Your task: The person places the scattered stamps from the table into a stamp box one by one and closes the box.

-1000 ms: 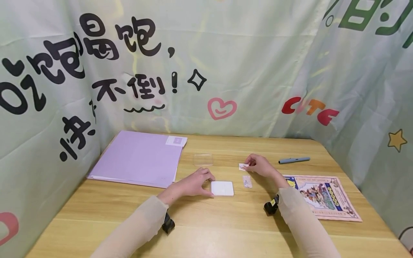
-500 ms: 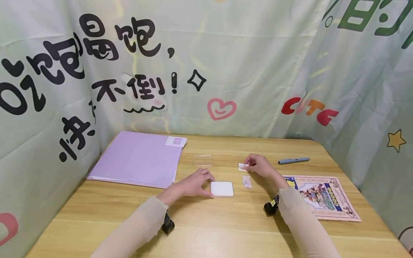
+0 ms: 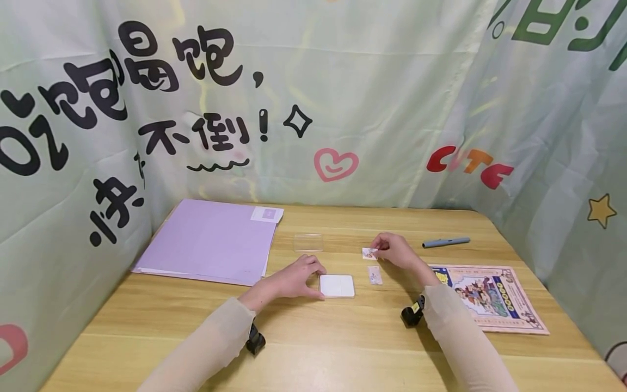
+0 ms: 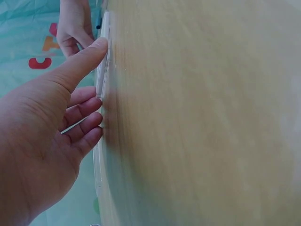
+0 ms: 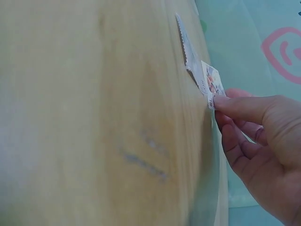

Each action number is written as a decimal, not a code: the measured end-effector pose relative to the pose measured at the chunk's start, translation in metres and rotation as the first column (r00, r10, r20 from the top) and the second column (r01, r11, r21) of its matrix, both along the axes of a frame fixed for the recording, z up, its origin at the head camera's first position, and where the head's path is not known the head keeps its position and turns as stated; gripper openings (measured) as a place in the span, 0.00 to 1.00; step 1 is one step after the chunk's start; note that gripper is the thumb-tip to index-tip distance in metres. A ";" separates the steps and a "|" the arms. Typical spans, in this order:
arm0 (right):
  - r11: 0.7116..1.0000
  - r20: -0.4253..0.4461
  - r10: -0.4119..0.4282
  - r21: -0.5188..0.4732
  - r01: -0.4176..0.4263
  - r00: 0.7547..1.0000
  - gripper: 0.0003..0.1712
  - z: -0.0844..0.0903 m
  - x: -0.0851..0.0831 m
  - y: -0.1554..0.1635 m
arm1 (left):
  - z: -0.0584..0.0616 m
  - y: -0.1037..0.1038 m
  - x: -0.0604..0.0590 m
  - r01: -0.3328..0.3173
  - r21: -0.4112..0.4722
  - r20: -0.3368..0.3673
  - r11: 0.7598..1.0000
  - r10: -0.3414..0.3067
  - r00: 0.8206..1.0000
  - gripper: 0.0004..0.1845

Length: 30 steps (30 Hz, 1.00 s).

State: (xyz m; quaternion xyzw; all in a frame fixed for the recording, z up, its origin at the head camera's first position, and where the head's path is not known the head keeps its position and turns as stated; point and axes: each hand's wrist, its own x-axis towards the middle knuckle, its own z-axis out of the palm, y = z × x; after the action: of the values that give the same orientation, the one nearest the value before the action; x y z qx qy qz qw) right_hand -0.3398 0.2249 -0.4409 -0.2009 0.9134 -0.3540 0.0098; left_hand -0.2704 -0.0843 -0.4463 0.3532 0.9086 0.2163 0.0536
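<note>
My left hand point(image 3: 292, 279) holds a flat white case point(image 3: 337, 286) at its left end, thumb at the near corner and fingers at the far one. In the left wrist view the case point(image 4: 102, 56) appears edge-on between thumb and fingers. My right hand point(image 3: 398, 251) pinches a small picture stamp point(image 3: 369, 253) between thumb and fingers. The right wrist view shows this stamp point(image 5: 212, 81) tilted up, its printed side visible. A second stamp-sized piece point(image 3: 375, 275), with a toothed edge in the right wrist view, lies on the table just nearer, right of the case.
A clear plastic lid point(image 3: 308, 243) lies behind the case. A large purple folder point(image 3: 210, 239) covers the back left of the wooden table point(image 3: 313, 348). On the right are a blue-grey pen point(image 3: 446, 243) and a pink illustrated booklet point(image 3: 529, 313), partly under the right forearm.
</note>
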 end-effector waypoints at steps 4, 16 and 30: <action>1.000 -0.022 0.001 0.009 -0.001 1.000 0.04 0.001 0.000 0.000 | 0.001 0.000 0.000 -0.004 -0.001 0.001 1.000 0.004 1.000 0.29; 0.999 0.054 -0.033 -0.019 0.034 0.998 0.06 0.004 0.007 0.000 | -0.002 0.000 -0.001 -0.010 -0.003 0.003 1.000 0.010 1.000 0.30; 0.995 0.092 0.002 -0.095 0.007 0.996 0.07 0.008 0.011 0.001 | -0.001 0.000 0.000 -0.009 -0.005 0.002 1.000 0.009 1.000 0.30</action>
State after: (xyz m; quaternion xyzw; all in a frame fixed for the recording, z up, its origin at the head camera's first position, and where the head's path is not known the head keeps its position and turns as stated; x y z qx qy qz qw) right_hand -0.3289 0.2262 -0.4330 -0.1834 0.8943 -0.4061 0.0418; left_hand -0.2704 -0.0843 -0.4476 0.3487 0.9107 0.2148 0.0543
